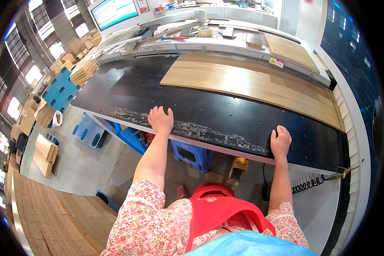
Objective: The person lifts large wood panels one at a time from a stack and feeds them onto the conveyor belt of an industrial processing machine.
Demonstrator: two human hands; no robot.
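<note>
black worktable (128,91), wooden plank (251,83) on it

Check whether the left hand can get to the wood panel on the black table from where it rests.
Probably yes. The left hand lies flat near the table's front edge, and only bare black surface lies between it and the wood panel. It would likely need a forward lean.

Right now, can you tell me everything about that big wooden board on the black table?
The wooden board is long, flat and light brown, with straight grain lines running along it. It looks like a laminated or veneered panel. It lies flat on the far side of the black table, reaching toward the table's right end. Nothing lies on top of it. Neither the left hand nor the right hand touches it; both rest at the table's near edge.
</note>
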